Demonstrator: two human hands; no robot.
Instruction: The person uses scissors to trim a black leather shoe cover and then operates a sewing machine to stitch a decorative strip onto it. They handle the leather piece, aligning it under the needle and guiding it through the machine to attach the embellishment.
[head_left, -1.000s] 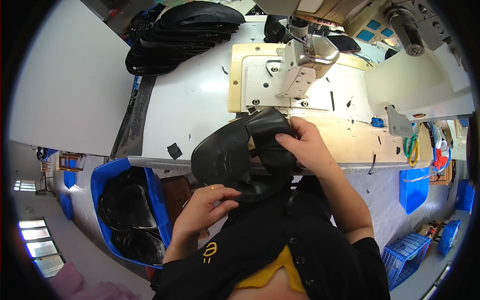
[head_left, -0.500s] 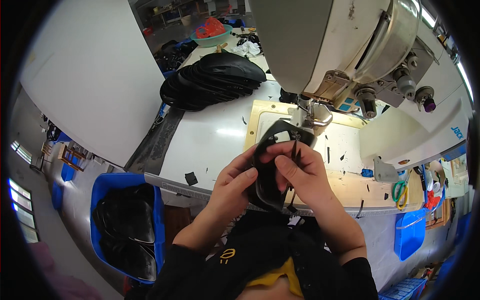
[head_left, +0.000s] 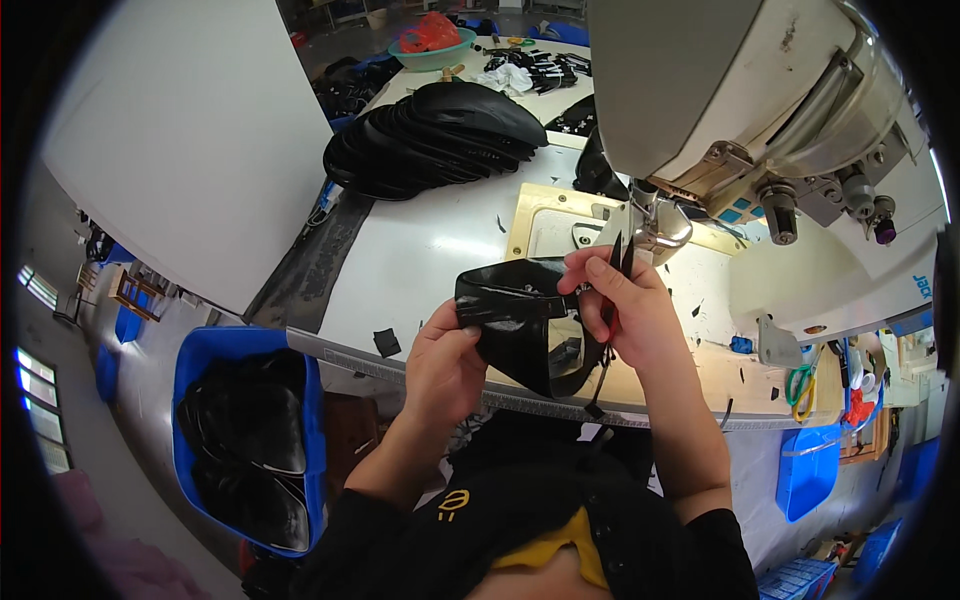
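1. Drew the left hand and right hand apart since half a second earlier, and turned the black leather piece from narrow and upright to spread broadly between them.
2. Grasped the piece's left end in the left hand, at eight o'clock from its middle, with thumb on the near face and the other fingers mostly hidden behind.
3. Curled the right hand at the piece's upper right edge, just short of three o'clock, around a slim dark two-pronged tool, prongs toward twelve; could not tell the firmness of the hold on the leather.
4. Held the piece over the front part of the white table, with an opening toward three o'clock and thin black strips dangling between four and five; could not tell any contact with the tabletop.
5. Had the sewing machine at two o'clock, with its metal foot parts just beyond the right hand.
6. Saw a black scrap at nine, near the left hand, and a fanned stack of black pieces at eleven.
7. Noticed, farther out, a turquoise basin with a red bag between eleven and twelve, a blue bin of black pieces at eight, green- and yellow-handled scissors between three and four, and a blue tub at four.
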